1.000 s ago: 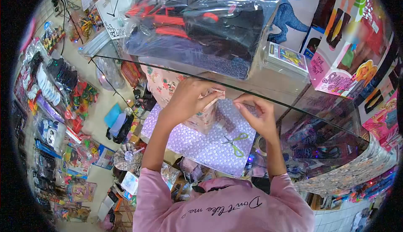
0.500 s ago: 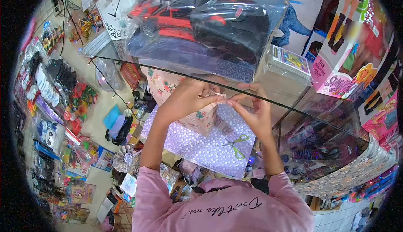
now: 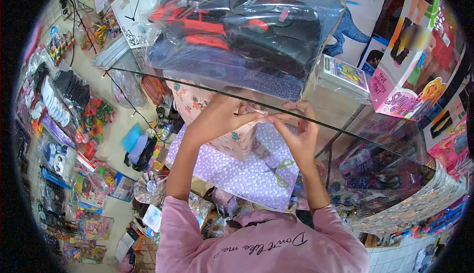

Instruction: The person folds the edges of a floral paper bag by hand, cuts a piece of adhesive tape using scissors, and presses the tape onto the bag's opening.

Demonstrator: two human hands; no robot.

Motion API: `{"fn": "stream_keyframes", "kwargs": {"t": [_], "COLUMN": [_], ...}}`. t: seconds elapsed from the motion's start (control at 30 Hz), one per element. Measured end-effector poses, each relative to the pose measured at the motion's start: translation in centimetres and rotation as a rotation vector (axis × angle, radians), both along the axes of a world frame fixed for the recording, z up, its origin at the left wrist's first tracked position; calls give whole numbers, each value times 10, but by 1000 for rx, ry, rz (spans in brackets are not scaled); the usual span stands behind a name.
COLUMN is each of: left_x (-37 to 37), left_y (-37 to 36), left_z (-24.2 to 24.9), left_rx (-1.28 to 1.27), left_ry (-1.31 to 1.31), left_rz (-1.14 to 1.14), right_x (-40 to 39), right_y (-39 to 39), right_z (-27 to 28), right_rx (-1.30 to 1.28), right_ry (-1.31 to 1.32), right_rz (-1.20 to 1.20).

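A: What is seen at the glass counter?

B: A floral-wrapped box is shown standing at the counter's near edge, partly on a purple dotted sheet. 2 hands are raised over its top.

A: How are the hands set?

B: The left hand is curled, its fingertips closed on a small clear strip, possibly tape, at the box's top edge. The right hand is brought against it, thumb and forefinger pinched on the same strip. The fingertips of both hands are touching.

A: What else is pictured near the box?

B: Green-handled scissors are laid on the sheet, just right of the box and below the right hand. A bagged red-and-black toy car is set on the glass beyond the box. A stack of cards is seen to the car's right, with a doll carton further right. A clock box is placed left of the car.
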State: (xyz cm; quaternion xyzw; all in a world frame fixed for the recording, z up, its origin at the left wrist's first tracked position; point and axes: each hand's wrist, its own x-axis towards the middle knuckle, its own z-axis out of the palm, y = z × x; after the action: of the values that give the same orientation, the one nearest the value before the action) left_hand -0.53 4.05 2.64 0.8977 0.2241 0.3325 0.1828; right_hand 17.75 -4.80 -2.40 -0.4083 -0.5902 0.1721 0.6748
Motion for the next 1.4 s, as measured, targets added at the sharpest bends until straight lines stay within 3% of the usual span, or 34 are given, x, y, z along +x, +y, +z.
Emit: {"fn": "stream_keyframes", "kwargs": {"t": [0.57, 0.97, 1.07, 1.4], "left_x": [1, -2, -4, -1], "left_y": [-1, -6, -4, -8], "left_z": [3, 10, 10, 15], "left_rx": [-13, -37, -56, -141], "left_ry": [-58, -52, 14, 28], "left_rz": [-36, -37, -8, -31], "right_x": [-3, -2, 4, 8], "right_y": [8, 17, 10, 14], "right_z": [-4, -10, -2, -18], "right_rx": [20, 101, 49, -71], "right_ry": [81, -108, -286, -174], "right_rz": [-5, -50, -83, 18]}}
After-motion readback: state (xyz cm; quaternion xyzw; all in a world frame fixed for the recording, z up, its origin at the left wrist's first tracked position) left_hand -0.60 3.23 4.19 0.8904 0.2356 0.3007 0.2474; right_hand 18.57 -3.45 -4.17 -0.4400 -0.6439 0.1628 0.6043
